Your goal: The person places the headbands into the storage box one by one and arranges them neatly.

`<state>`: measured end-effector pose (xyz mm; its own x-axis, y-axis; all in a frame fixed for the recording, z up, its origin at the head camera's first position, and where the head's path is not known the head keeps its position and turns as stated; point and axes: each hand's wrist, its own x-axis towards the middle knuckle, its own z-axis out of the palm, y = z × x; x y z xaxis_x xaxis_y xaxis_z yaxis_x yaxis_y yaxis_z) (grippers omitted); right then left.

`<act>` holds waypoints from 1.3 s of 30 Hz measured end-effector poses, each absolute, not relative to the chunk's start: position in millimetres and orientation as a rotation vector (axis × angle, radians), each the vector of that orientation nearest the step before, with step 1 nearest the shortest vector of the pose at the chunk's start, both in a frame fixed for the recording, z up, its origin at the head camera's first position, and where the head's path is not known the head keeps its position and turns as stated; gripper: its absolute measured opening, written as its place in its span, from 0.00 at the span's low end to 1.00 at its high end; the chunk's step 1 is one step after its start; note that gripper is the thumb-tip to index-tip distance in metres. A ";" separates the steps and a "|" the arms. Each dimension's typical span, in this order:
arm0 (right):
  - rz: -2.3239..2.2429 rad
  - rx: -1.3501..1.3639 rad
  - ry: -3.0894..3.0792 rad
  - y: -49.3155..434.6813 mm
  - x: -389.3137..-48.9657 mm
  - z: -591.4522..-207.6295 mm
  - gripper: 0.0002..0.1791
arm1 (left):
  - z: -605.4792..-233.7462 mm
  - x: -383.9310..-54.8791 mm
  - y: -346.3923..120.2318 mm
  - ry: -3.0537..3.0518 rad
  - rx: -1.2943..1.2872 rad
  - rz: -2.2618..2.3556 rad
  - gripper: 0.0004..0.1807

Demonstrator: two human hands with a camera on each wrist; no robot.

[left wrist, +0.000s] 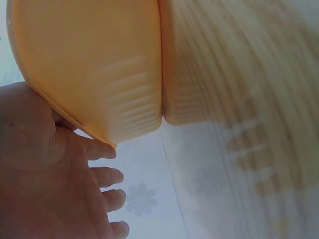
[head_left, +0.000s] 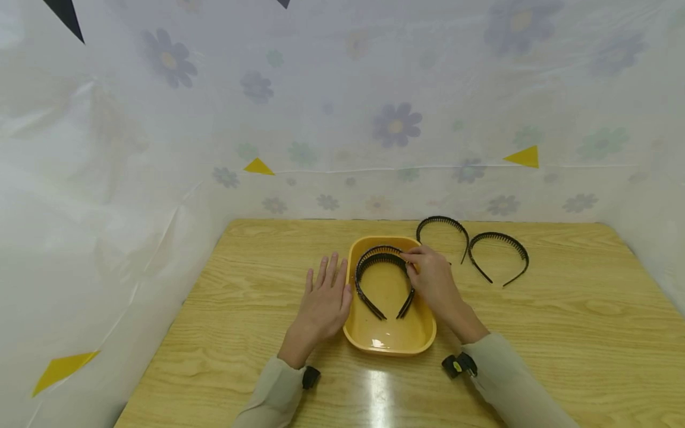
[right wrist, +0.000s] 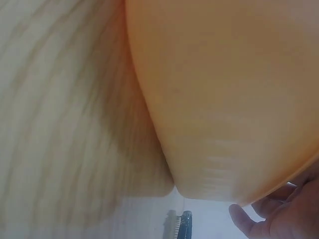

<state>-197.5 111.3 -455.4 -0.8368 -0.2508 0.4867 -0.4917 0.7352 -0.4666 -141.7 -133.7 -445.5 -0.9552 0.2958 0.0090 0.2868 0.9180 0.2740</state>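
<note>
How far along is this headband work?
If this is packing, at least one toothed black headband already lies in the yellow basin; another is in hand, apparently pinched by the right hand while the left hand touches the basin's side. Two more headbands remain on the wood-grain table.

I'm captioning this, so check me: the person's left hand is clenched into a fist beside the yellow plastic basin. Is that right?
Not quite: the left hand beside the yellow plastic basin isn't clenched; its fingers are straight, as the head view shows.
</note>
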 end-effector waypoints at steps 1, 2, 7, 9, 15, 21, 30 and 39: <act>0.841 0.570 -2.551 111.0 -197.7 -455.3 0.13 | -445.4 -141.4 -133.7 3.043 0.463 0.432 0.32; 0.842 0.570 -2.556 110.8 -197.8 -455.2 0.13 | -445.4 -141.1 -133.7 3.041 0.463 0.438 0.32; 0.797 0.599 -2.562 109.9 -198.5 -455.9 0.12 | -446.3 -141.2 -134.1 3.050 0.468 0.444 0.32; 0.751 0.621 -2.558 109.8 -198.7 -456.3 0.11 | -446.1 -141.2 -134.0 3.054 0.471 0.443 0.32; 0.630 0.667 -2.555 110.7 -198.7 -457.2 0.11 | -444.5 -139.7 -132.4 3.047 0.471 0.459 0.32; 0.535 0.695 -2.572 112.0 -198.6 -457.0 0.10 | -444.9 -139.1 -131.5 3.054 0.476 0.456 0.32; 0.520 0.709 -2.569 112.5 -198.0 -458.5 0.08 | -444.1 -138.7 -129.8 3.049 0.478 0.453 0.32; 0.528 0.724 -2.531 111.4 -198.5 -463.1 0.09 | -442.8 -138.4 -129.6 3.040 0.484 0.439 0.33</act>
